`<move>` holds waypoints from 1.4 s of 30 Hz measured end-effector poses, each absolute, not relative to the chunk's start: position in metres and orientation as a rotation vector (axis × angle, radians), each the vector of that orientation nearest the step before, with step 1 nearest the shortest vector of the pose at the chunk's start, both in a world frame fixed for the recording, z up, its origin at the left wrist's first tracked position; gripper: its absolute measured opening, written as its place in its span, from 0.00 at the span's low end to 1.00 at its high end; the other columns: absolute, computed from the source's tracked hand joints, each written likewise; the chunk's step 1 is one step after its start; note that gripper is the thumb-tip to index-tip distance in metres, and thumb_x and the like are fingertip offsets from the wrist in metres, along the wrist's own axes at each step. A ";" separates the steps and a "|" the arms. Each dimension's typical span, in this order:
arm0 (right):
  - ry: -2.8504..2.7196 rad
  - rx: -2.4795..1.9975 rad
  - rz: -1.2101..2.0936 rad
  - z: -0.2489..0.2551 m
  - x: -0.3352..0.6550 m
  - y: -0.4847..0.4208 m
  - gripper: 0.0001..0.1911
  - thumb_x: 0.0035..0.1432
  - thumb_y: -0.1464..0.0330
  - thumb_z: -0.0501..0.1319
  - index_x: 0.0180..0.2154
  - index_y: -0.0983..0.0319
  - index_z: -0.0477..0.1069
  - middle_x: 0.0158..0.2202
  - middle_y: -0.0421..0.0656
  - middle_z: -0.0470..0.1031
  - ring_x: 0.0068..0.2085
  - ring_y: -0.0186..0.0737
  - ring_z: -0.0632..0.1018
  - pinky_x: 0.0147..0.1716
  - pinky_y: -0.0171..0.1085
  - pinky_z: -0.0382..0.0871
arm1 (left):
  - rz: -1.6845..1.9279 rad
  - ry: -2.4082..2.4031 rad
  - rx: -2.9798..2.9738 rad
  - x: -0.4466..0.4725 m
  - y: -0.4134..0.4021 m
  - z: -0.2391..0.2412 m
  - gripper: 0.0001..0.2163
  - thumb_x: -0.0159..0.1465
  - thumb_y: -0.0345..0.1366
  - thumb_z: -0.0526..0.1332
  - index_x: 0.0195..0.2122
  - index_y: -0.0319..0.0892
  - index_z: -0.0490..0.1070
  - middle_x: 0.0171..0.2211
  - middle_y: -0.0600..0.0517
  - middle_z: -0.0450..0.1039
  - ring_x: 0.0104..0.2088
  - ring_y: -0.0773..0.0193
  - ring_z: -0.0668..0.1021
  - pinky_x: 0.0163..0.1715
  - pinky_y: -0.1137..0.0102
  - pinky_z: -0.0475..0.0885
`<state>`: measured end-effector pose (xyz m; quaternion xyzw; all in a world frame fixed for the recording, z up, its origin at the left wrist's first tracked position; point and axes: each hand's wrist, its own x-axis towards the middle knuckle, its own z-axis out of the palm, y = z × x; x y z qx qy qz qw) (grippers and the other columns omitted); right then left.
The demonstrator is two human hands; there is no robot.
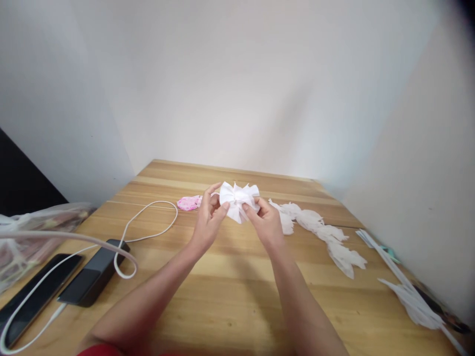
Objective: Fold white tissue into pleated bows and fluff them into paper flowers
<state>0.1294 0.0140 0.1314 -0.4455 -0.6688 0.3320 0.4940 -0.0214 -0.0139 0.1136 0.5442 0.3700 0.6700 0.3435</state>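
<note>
Between my two hands, above the middle of the table, is a white paper flower [238, 198] with ruffled petals spread outward. My left hand [210, 217] pinches its left edge between thumb and fingers. On the other side, my right hand [266, 220] grips the lower right petals, its thumb across the front. Whether the flower is tissue or thin cloth is hard to tell. A pink and white bundle [189, 202] lies on the table just behind my left hand. To the right of my right hand, several crumpled white tissue pieces [311, 221] lie in a row.
On the left are a black power bank [94, 274] with a white cable [144, 238], a dark phone [37, 296] and a clear plastic bag [40, 242]. White strips [411, 301] lie along the right edge of the wooden table [230, 311]. Walls stand behind and to the right.
</note>
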 end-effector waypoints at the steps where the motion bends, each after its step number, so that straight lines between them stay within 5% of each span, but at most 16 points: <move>1: -1.624 -1.085 0.786 0.132 0.129 0.013 0.10 0.54 0.60 0.61 0.34 0.61 0.72 0.27 0.38 0.73 0.27 0.35 0.69 0.29 0.33 0.62 | 1.745 1.021 1.466 -0.021 -0.015 0.112 0.27 0.63 0.40 0.60 0.61 0.43 0.53 0.47 0.45 0.72 0.44 0.59 0.76 0.44 0.65 0.71; 6: -1.684 -1.091 0.739 0.134 0.127 0.010 0.11 0.57 0.60 0.58 0.30 0.61 0.70 0.23 0.36 0.66 0.25 0.33 0.65 0.25 0.32 0.57 | 1.760 1.266 1.599 -0.017 -0.012 0.108 0.29 0.57 0.32 0.64 0.60 0.45 0.58 0.57 0.44 0.65 0.51 0.56 0.73 0.51 0.63 0.68; 12: -1.687 -1.102 0.750 0.130 0.133 0.016 0.14 0.59 0.57 0.56 0.29 0.60 0.69 0.22 0.35 0.63 0.25 0.33 0.64 0.26 0.33 0.56 | 1.739 0.993 1.258 -0.024 -0.008 0.114 0.32 0.58 0.37 0.65 0.61 0.43 0.53 0.36 0.50 0.75 0.37 0.64 0.77 0.40 0.69 0.71; 17: -1.831 -1.056 0.707 0.136 0.132 0.013 0.15 0.61 0.58 0.54 0.29 0.60 0.68 0.24 0.36 0.65 0.27 0.34 0.65 0.27 0.33 0.57 | 1.652 0.980 1.109 -0.027 -0.002 0.112 0.16 0.57 0.43 0.65 0.42 0.38 0.69 0.35 0.50 0.76 0.34 0.64 0.76 0.35 0.71 0.71; 21: -1.908 -1.073 0.641 0.139 0.129 0.009 0.14 0.56 0.55 0.59 0.33 0.60 0.68 0.28 0.37 0.69 0.28 0.35 0.67 0.28 0.33 0.58 | 1.648 1.094 1.345 -0.022 -0.002 0.107 0.08 0.57 0.38 0.63 0.34 0.38 0.72 0.32 0.51 0.75 0.33 0.64 0.75 0.35 0.71 0.69; 24: -1.845 -1.119 0.540 0.135 0.127 0.009 0.15 0.53 0.55 0.62 0.28 0.60 0.64 0.24 0.35 0.65 0.26 0.33 0.63 0.26 0.32 0.55 | 1.628 1.236 1.589 -0.018 -0.005 0.103 0.04 0.57 0.34 0.61 0.31 0.39 0.72 0.30 0.52 0.75 0.34 0.63 0.75 0.37 0.71 0.68; 28: -1.725 -1.126 0.436 0.129 0.127 0.010 0.20 0.57 0.58 0.58 0.21 0.60 0.55 0.20 0.33 0.55 0.24 0.31 0.59 0.24 0.32 0.53 | 1.572 1.245 1.689 -0.017 -0.009 0.105 0.06 0.60 0.36 0.60 0.31 0.40 0.72 0.30 0.51 0.75 0.34 0.63 0.75 0.37 0.70 0.68; 34: -1.619 -1.142 0.403 0.133 0.131 0.012 0.19 0.58 0.58 0.58 0.20 0.60 0.58 0.19 0.33 0.56 0.24 0.31 0.60 0.24 0.32 0.53 | 1.622 1.082 1.604 -0.024 -0.015 0.121 0.19 0.69 0.42 0.47 0.26 0.40 0.68 0.28 0.51 0.72 0.34 0.64 0.73 0.41 0.70 0.66; 42: -1.617 -1.177 0.364 0.132 0.132 0.013 0.19 0.58 0.58 0.58 0.20 0.61 0.59 0.18 0.33 0.57 0.24 0.31 0.60 0.24 0.32 0.53 | 1.408 0.987 1.752 -0.026 -0.012 0.116 0.13 0.66 0.41 0.55 0.27 0.40 0.67 0.26 0.54 0.68 0.30 0.67 0.71 0.34 0.73 0.65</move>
